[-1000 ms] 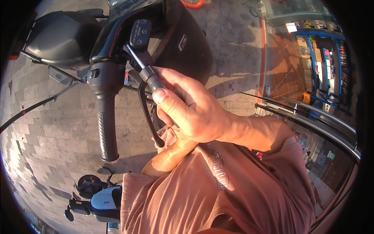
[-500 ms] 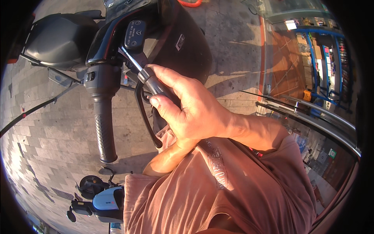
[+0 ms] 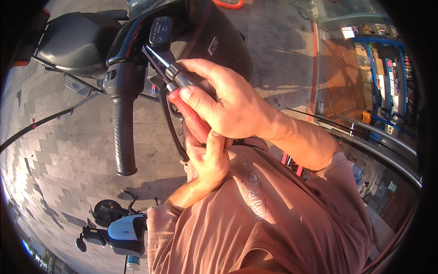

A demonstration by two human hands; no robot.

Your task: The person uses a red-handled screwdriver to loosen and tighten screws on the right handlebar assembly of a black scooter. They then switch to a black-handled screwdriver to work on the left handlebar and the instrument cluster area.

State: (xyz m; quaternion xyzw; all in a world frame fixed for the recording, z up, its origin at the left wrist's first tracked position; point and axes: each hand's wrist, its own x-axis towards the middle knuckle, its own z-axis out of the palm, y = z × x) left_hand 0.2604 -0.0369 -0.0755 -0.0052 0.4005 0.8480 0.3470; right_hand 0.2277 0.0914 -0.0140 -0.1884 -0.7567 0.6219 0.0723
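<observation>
Held the red-handled screwdriver (image 3: 190, 114) and the dark-handled screwdriver (image 3: 185, 78) side by side at a scooter's handlebar, angled up and to the left, with both tips brought close together in shadow between a glossy black cover (image 3: 125, 41) and a dark rounded cap (image 3: 161, 34). Could not tell from this angle whether either tip met a surface.

Gripped the dark handle in the right hand (image 3: 232, 102), with fingers curled closed around it and thumb laid close over the front of the red handle. Clasped the rear of the red handle in the left hand (image 3: 207, 160), also closed, just below.

Called, most likely, for light pressure straight along each shaft, independent control of the two handles, and care against a slip onto the glossy cover.

Worked just beside the brake lever (image 3: 172, 128), near the black handlebar grip (image 3: 124, 132). Pictured farther out: a black seat (image 3: 73, 43), a blue scooter (image 3: 123, 230) on paving (image 3: 73, 146), and blue shelving (image 3: 374, 59) at right.
</observation>
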